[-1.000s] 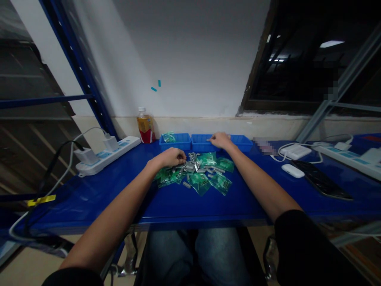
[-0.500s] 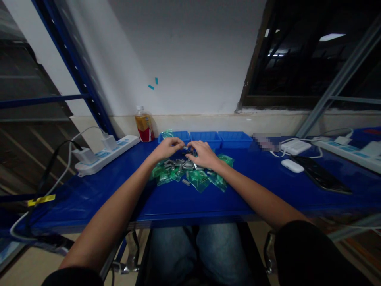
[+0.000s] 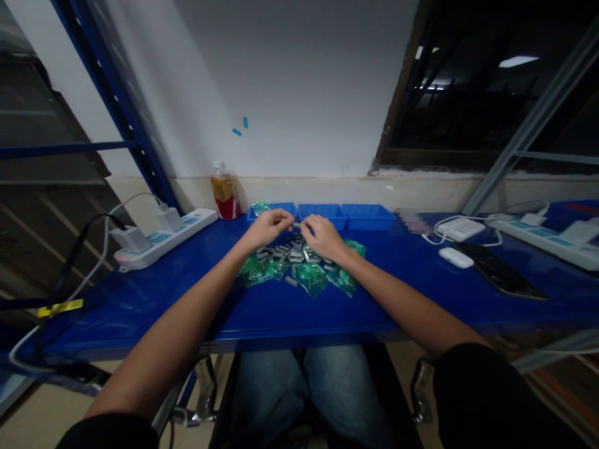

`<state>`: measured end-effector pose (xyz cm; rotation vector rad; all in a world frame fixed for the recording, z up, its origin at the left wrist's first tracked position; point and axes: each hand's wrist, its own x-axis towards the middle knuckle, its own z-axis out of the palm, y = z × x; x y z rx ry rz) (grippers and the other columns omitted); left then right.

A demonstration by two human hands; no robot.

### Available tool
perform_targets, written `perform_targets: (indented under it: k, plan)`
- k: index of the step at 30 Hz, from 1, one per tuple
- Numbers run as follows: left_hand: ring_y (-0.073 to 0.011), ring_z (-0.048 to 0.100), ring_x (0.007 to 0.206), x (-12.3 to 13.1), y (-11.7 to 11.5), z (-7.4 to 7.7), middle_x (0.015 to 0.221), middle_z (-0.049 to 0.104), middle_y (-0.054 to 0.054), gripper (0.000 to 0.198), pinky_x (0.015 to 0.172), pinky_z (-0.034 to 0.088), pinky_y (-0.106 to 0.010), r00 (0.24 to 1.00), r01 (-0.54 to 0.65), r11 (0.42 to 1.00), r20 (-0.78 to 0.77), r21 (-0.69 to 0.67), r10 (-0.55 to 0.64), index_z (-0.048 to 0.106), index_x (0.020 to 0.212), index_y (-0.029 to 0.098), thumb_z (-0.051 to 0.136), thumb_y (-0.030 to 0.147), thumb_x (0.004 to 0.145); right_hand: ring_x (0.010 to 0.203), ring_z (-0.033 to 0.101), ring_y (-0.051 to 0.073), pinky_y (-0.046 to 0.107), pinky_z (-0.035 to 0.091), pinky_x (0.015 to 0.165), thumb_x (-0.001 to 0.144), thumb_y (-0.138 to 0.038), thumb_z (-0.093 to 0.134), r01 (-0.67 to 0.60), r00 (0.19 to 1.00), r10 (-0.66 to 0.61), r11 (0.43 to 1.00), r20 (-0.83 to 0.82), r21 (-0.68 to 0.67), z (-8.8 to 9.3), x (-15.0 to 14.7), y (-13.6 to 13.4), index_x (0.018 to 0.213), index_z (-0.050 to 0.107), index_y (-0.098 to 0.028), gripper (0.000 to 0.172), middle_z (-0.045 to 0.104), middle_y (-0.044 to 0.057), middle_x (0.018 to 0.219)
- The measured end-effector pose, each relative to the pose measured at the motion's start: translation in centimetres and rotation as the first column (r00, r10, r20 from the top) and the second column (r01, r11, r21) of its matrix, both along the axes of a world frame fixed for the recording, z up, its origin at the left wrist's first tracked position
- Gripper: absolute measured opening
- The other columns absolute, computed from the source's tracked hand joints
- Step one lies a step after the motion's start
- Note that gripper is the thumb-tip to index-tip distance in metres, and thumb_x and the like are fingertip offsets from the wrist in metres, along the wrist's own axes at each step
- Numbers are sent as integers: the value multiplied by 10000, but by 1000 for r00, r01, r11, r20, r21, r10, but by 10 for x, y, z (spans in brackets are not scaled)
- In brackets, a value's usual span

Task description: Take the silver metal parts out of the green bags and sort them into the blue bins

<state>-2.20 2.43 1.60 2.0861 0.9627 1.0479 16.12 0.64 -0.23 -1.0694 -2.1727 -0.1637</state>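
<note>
My left hand (image 3: pixel 270 227) is closed in a pinch on a small silvery metal piece (image 3: pixel 296 225) held above the pile. From the other side my right hand (image 3: pixel 322 236) has its fingertips pinched at the same piece, the two hands nearly meeting. Beneath them lies a heap of small silvery metal pieces (image 3: pixel 296 254), mostly short and block-shaped, their exact kind too small to tell. Green plastic bags (image 3: pixel 312 282) lie under and around the heap. One loose piece rests in front of it on the blue table (image 3: pixel 281 318).
Three blue bins (image 3: pixel 367 218) line the wall, with green plastic in the left one. A drink bottle (image 3: pixel 225 192) stands beside them. Power strips sit left (image 3: pixel 161 240) and right (image 3: pixel 545 237). A phone (image 3: pixel 498 269) and a white case (image 3: pixel 455 257) lie on the right.
My right fingers have drawn closer together and toward the left fingertips, at the small piece. More of the heap shows beneath my hands. The view has shifted slightly.
</note>
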Motion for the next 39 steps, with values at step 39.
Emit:
perform_targets:
  k: [39]
  plan:
    - [-197, 638, 811, 3, 13, -24, 878, 695, -79, 196, 733, 470, -273, 892, -238, 954, -347, 180, 288, 672, 901, 144, 531, 189, 772, 1047, 451, 279, 404, 341, 863, 891, -326, 463, 332, 943, -332, 943, 6, 2, 2, 39, 24, 1102, 616, -183, 297, 588, 116, 1063]
